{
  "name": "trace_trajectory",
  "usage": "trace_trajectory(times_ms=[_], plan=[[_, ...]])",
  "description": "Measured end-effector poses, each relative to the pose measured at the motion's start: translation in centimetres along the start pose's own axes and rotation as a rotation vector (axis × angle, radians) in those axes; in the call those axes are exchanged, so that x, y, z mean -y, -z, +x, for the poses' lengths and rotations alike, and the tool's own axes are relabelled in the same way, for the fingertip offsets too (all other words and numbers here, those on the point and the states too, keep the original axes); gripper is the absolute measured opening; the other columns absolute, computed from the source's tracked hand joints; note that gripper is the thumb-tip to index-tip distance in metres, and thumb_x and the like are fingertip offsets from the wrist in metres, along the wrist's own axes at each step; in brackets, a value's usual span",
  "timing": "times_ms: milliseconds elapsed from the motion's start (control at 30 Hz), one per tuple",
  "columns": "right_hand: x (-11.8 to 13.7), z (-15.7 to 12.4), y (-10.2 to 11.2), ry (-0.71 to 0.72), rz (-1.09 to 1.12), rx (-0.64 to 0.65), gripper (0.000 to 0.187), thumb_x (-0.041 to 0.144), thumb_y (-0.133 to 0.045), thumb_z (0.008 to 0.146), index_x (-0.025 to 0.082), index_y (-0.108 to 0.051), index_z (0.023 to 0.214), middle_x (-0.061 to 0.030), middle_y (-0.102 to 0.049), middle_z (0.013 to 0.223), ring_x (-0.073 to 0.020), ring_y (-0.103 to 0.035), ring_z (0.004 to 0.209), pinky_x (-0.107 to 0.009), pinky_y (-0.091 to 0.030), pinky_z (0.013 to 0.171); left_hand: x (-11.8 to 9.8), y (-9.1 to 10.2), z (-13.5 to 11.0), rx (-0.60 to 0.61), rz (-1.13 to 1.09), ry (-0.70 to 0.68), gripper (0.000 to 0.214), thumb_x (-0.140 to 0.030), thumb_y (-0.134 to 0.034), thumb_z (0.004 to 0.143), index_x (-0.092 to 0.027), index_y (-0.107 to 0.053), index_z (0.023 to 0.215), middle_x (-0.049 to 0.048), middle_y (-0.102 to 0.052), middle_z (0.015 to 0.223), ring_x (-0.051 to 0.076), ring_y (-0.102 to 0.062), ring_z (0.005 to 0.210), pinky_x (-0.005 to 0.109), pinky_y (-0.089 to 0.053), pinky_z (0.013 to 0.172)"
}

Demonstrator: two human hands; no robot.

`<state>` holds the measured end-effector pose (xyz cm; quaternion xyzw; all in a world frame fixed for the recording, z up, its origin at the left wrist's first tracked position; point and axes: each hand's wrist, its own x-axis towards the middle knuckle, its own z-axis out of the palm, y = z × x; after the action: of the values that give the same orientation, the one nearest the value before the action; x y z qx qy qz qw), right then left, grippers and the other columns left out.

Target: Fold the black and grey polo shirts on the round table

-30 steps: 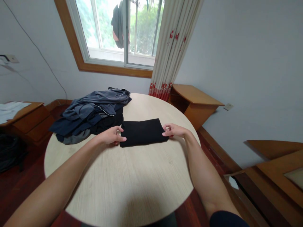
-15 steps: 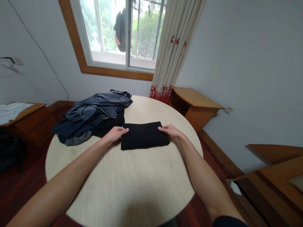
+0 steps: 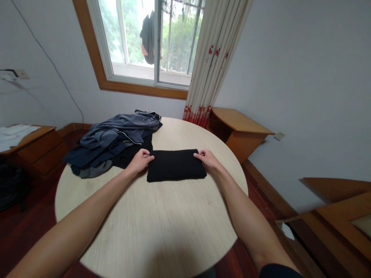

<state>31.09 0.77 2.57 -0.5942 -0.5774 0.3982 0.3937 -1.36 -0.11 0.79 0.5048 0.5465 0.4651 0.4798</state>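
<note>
Lying folded on the table (image 3: pixel 162 216), the cloth (image 3: pixel 176 166) looks light, soft and easily creased, best held by both ends; left hand (image 3: pixel 141 160) and right hand (image 3: pixel 206 158) pinch it near its far corners, pile (image 3: pixel 113 131) far left

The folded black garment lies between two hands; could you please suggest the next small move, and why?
Perhaps lift the folded black garment slightly: it lies flat and compact on the round table, with the left hand and right hand touching its opposite ends.
</note>
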Motion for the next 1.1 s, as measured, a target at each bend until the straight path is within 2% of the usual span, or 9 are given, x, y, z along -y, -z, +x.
trace_trajectory(times_ms=[67,167,333,433,533,667,800,933,1100], plan=[[-0.2,0.2,-0.5,0.019,0.084,-0.042,0.026,0.033,-0.072,0.072,0.019,-0.057,0.088,0.0075,-0.05,0.057,-0.0106,-0.046,0.051,-0.022,-0.034,0.048,0.1,-0.2,0.2,0.038,-0.035,-0.027,0.045,-0.032,-0.076,0.066,-0.02,-0.056,0.105,-0.0026,-0.066,0.071,0.013,-0.057,0.054,0.021,-0.038,0.048],[-0.5,0.5,-0.8,0.091,0.157,-0.049,0.047,0.026,-0.069,0.072,0.019,-0.058,0.118,0.0073,-0.054,0.062,-0.0121,-0.052,0.056,-0.022,-0.04,0.052,0.6,-0.3,0.6,0.088,-0.032,-0.104,0.059,-0.034,-0.076,0.066,-0.017,-0.064,0.121,0.0026,-0.069,0.082,0.016,-0.061,0.065,0.024,-0.043,0.054],[-0.6,0.8,-0.6,0.176,0.15,-0.051,0.041,0.023,-0.068,0.073,0.015,-0.07,0.113,-0.0067,-0.072,0.091,-0.0171,-0.064,0.079,-0.029,-0.051,0.072,1.0,-0.1,1.0,0.005,0.134,-0.257,0.062,-0.039,-0.072,0.07,-0.013,-0.069,0.127,0.0021,-0.065,0.072,0.016,-0.056,0.062,0.029,-0.044,0.06],[-0.9,1.0,-0.6,0.226,0.122,-0.099,0.046,0.028,-0.068,0.077,0.015,-0.07,0.121,-0.0072,-0.073,0.088,-0.0185,-0.064,0.077,-0.032,-0.052,0.072,0.8,0.3,0.9,-0.053,0.234,-0.36,0.06,-0.04,-0.068,0.076,-0.013,-0.068,0.13,0.0047,-0.068,0.082,0.019,-0.061,0.072,0.033,-0.049,0.071],[-1.5,1.4,-0.7,0.204,-0.018,-0.117,0.051,0.029,-0.067,0.08,0.015,-0.066,0.129,-0.0049,-0.072,0.081,-0.0185,-0.063,0.073,-0.034,-0.053,0.073,0.6,0.5,0.9,-0.061,0.401,-0.414,0.054,-0.037,-0.062,0.082,-0.014,-0.067,0.131,0.0096,-0.073,0.102,0.024,-0.065,0.091,0.039,-0.051,0.089],[-0.8,1.1,-0.8,0.21,-0.355,-0.102,0.045,0.027,-0.063,0.085,0.015,-0.066,0.128,-0.0123,-0.07,0.116,-0.0242,-0.065,0.101,-0.039,-0.05,0.094,-0.1,0.4,0.2,-0.033,0.73,-0.474,0.046,-0.031,-0.054,0.089,-0.015,-0.066,0.13,0.0132,-0.066,0.129,0.03,-0.06,0.115,0.043,-0.045,0.103],[2.2,-1.2,-2.3,0.34,-0.734,-0.237,0.042,0.034,-0.05,0.096,0.014,-0.063,0.132,-0.0172,-0.061,0.133,-0.0304,-0.055,0.124,-0.044,-0.039,0.108,-1.7,-1.7,-2.5,-0.104,0.954,-0.584,0.042,-0.036,-0.048,0.096,-0.017,-0.068,0.128,0.0161,-0.057,0.142,0.039,-0.05,0.127,0.052,-0.041,0.103],[3.9,-3.5,-6.5,0.561,-0.842,-0.02,0.046,0.039,-0.039,0.102,0.018,-0.058,0.139,-0.0121,-0.054,0.147,-0.0265,-0.046,0.135,-0.043,-0.029,0.116,-1.5,-4.9,-4.7,0.109,1.068,-0.761,0.046,-0.039,-0.043,0.099,-0.024,-0.059,0.139,0.0074,-0.045,0.155,0.032,-0.039,0.142,0.053,-0.029,0.117],[2.8,-3.3,-8.9,0.473,-0.941,0.171,0.055,0.046,-0.034,0.103,0.022,-0.043,0.152,-0.0081,-0.034,0.161,-0.0254,-0.023,0.151,-0.05,-0.012,0.122,0.2,-5.5,-4.0,0.184,1.18,-0.632,0.055,-0.047,-0.039,0.1,-0.023,-0.049,0.148,0.007,-0.037,0.16,0.032,-0.027,0.15,0.055,-0.021,0.12]])
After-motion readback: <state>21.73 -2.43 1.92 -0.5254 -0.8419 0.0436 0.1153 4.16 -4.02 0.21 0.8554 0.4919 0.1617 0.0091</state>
